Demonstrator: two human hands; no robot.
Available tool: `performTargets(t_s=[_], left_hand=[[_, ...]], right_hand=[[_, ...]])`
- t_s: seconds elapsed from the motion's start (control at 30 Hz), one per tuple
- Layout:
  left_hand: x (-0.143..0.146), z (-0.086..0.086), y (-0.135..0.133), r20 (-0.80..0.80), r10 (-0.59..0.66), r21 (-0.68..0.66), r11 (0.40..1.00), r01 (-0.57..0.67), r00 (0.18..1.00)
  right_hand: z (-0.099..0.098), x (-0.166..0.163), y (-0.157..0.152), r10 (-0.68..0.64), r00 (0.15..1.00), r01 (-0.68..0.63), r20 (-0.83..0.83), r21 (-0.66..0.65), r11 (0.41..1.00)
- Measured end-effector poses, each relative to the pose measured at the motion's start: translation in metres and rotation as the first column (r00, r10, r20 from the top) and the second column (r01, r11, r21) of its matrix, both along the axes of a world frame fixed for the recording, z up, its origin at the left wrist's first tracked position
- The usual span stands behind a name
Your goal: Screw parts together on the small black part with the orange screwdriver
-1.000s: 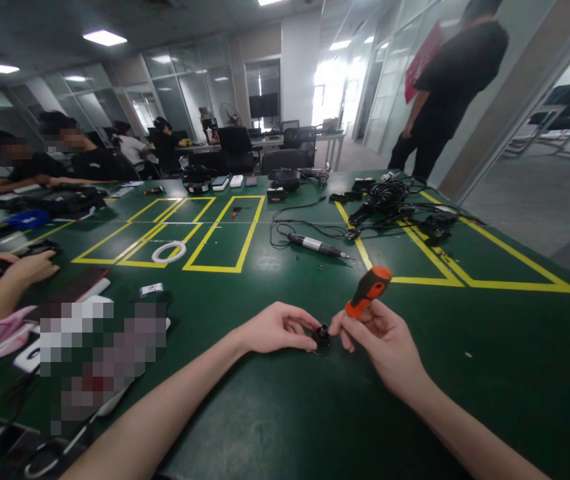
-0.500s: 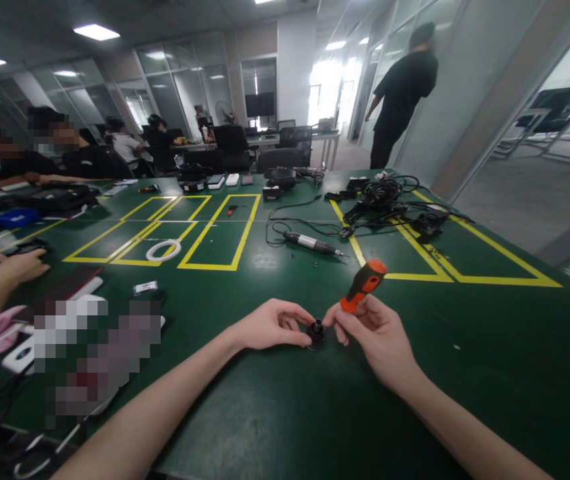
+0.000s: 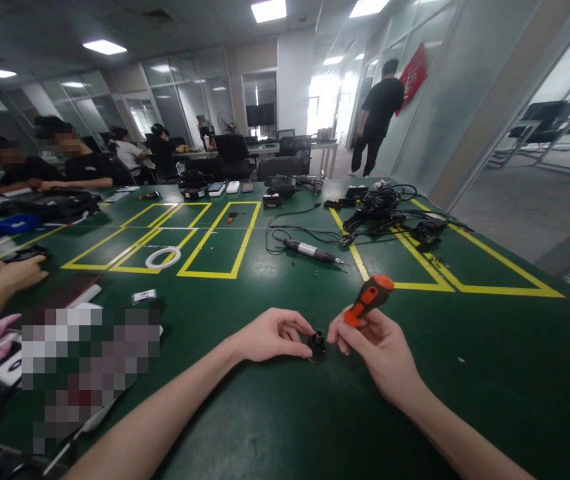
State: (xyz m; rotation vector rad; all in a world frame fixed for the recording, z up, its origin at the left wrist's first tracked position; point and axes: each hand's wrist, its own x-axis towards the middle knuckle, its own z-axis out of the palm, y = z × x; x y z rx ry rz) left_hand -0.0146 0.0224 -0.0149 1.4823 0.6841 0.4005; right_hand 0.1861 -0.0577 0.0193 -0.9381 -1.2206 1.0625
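Note:
A small black round part with a short hollow neck [image 3: 318,345] stands upright on the green table. My left hand [image 3: 279,335] is closed around its left side, thumb in front and fingers behind. Just to the right, my right hand [image 3: 372,343] grips an orange and black screwdriver [image 3: 371,298] near the lower end of its handle. The handle leans up and to the right. Its shaft and tip are hidden by my fingers, so I cannot tell whether it touches anything.
Ahead lies a grey and black electric screwdriver [image 3: 311,249] with a cord. Tangled black cables [image 3: 382,203] are at the back right. A white ring [image 3: 163,257] lies left of the middle. A co-worker's hand [image 3: 22,273] is at the left edge.
My view has tipped up slightly, so the table sits lower in it. The person at the back right has walked farther away. Both my hands keep nearly the same pose and hold.

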Motion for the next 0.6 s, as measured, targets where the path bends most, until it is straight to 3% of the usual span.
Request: performTargets(t_s=[0.2, 0.47, 0.6], left_hand=[[0.0003, 0.001, -0.0003, -0.003, 0.007, 0.007, 1.0, -0.007, 1.0], [0.0007, 0.0012, -0.001, 0.009, -0.002, 0.007, 1.0, 0.002, 1.0], [0.0011, 0.0015, -0.0013, 0.015, -0.003, 0.008, 1.0, 0.003, 1.0]], right_hand=[[0.0026, 0.0023, 0.002, -0.053, 0.995, 0.05, 0.08, 0.036, 0.998], [-0.0021, 0.0007, 0.001, -0.003, 1.0, 0.001, 0.028, 0.06, 0.998], [-0.002, 0.0001, -0.0002, -0.018, 1.0, 0.018, 0.008, 0.012, 1.0]])
